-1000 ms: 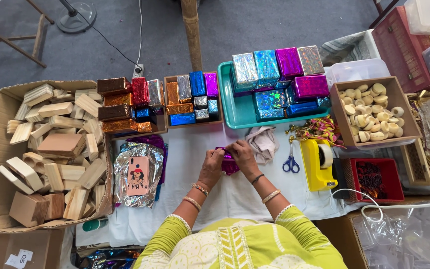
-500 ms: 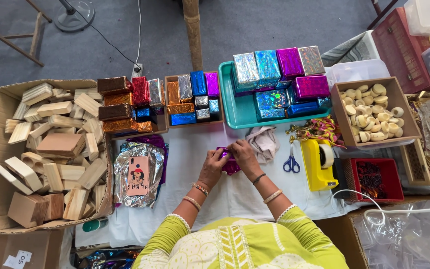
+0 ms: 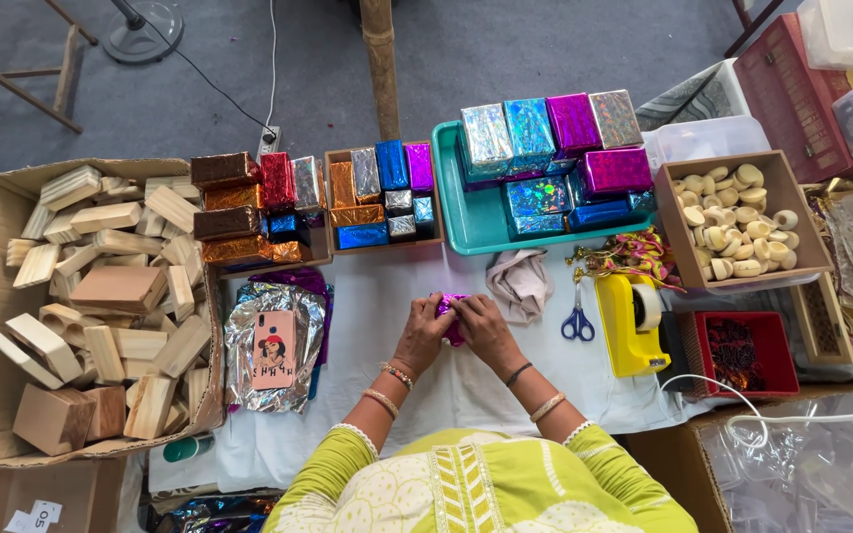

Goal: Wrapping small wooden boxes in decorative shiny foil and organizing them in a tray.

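Both hands closed around a small purple foil-wrapped block at table centre: left hand clamped on its near-left side, right hand clamped on its near-right side, fingertips meeting over the top. Risk one: foil looks thin and crinkly, so tearing at a corner seems likely if pressed too hard or pulled tight over an edge. Risk two: folds probably spring open if either grip lets go before anything fixes them; yellow tape dispenser sits at 3 o'clock from the hands, blue-handled scissors between, so reaching means a one-handed hold. Risk three: slippery wrap, block could rotate inside and leave a seam skewed. Block itself mostly hidden by fingers; only a shiny magenta-purple patch visible at the 12 o'clock side, wrinkled, shape underneath not readable. Crumpled cloth just beside at 2 o'clock. Silver foil sheet with phone on top at 9 o'clock. Teal tray of finished wrapped boxes at 1 o'clock. Cardboard box of bare wooden blocks far out at 9 o'clock.
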